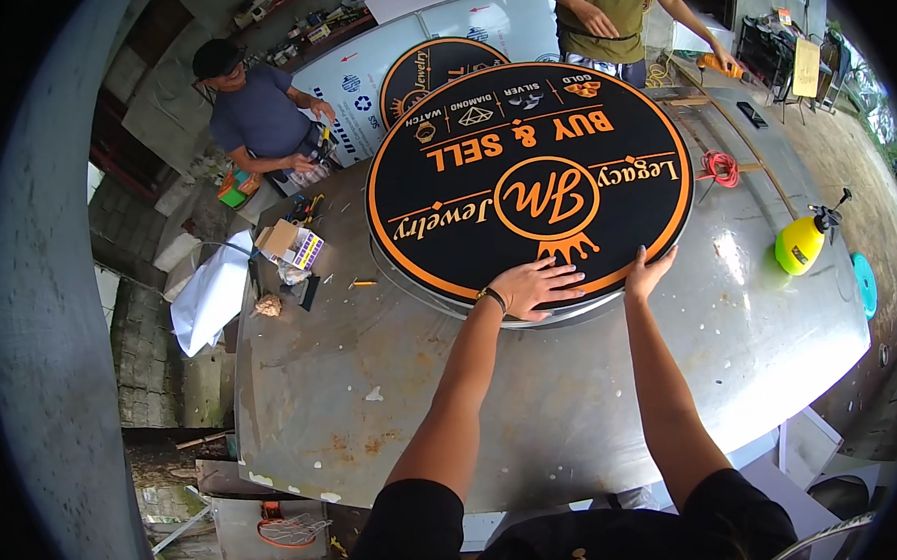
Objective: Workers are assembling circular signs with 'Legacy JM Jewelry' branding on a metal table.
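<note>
A large round black sign [445, 195] with an orange border and orange and cream lettering lies on the metal table [373, 383], its lettering upside down to me. My left hand [539, 288] rests flat on its near edge beside a crown shape, fingers spread. At the near right rim, my right hand [650, 273] holds the edge, the thumb over the top face and the fingers along the side. A pale layer shows under the sign's near edge. Behind it stands a second, similar round sign [400, 82], partly hidden.
A person in a cap [266, 118] handles something at the far left; another in a green shirt [612, 18] reaches toward an orange tool [719, 65]. On the table are a yellow spray bottle [797, 245], red coiled cord [722, 168], an open box [292, 244] and an orange marker-like stick [365, 282].
</note>
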### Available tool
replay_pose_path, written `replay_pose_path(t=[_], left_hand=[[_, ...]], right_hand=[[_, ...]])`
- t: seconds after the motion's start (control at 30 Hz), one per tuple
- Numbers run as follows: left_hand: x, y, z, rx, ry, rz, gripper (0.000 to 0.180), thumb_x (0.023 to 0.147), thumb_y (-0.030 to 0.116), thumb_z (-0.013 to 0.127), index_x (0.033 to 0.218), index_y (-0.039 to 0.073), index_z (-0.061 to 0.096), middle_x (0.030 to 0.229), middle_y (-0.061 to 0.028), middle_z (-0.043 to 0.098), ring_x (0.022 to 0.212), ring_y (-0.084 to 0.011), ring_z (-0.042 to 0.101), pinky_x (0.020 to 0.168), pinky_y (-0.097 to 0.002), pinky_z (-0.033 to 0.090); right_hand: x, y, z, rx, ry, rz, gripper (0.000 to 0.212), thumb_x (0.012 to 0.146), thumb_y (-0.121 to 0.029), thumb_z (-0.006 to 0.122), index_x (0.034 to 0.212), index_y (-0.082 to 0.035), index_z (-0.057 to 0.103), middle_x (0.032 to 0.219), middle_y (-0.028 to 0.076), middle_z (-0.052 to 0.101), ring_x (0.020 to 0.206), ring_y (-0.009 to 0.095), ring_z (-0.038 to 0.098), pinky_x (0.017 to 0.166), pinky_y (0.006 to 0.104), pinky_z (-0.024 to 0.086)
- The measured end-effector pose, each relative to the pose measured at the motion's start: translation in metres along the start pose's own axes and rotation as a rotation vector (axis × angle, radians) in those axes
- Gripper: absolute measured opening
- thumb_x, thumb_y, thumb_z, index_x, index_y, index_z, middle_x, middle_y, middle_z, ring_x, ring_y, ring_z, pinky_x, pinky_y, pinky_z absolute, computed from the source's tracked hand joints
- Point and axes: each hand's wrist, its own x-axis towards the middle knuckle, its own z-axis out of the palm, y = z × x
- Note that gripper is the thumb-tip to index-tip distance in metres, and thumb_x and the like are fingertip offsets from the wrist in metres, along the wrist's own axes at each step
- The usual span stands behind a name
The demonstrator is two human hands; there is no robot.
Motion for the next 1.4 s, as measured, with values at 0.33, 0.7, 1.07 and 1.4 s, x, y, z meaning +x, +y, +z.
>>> replay_pose_path(t=[0.33,0.7,1.07,1.4], left_hand=[[0.0,-0.001,0.001,-0.051,0.045,0.01,0.075,0.076,0.037,0.058,0.138,0.028,0.017,0.145,0.0,0.016,0.133,-0.0195,0.018,0.109,-0.0408,0.018],[-0.003,-0.002,0.008,-0.084,0.096,0.01,0.071,0.076,0.035,0.058,0.137,0.028,0.022,0.145,-0.0002,0.018,0.132,-0.0197,0.019,0.108,-0.0433,0.019],[-0.005,-0.003,0.009,-0.093,0.1,0.008,0.071,0.076,0.034,0.058,0.137,0.029,0.022,0.144,0.0002,0.019,0.132,-0.0194,0.019,0.108,-0.0435,0.019],[-0.004,-0.001,0.008,-0.084,0.101,0.011,0.07,0.077,0.035,0.057,0.137,0.029,0.021,0.144,0.0002,0.019,0.132,-0.0198,0.021,0.108,-0.0442,0.021]], right_hand=[[0.0,0.003,-0.001,-0.001,-0.007,-0.006,0.071,0.082,-0.008,0.057,0.135,0.003,0.011,0.14,0.02,0.016,0.131,0.032,0.017,0.108,0.0369,0.015],[0.001,0.007,0.0,-0.009,-0.021,-0.024,0.072,0.082,-0.008,0.057,0.135,0.003,0.01,0.14,0.02,0.016,0.13,0.032,0.017,0.107,0.0372,0.015],[0.002,0.008,0.002,-0.029,-0.015,-0.01,0.072,0.082,-0.009,0.058,0.135,0.004,0.011,0.14,0.021,0.017,0.13,0.033,0.017,0.107,0.0376,0.015],[0.002,0.006,0.0,-0.054,-0.018,-0.006,0.073,0.082,-0.009,0.058,0.135,0.003,0.01,0.14,0.021,0.016,0.13,0.033,0.017,0.107,0.0379,0.015]])
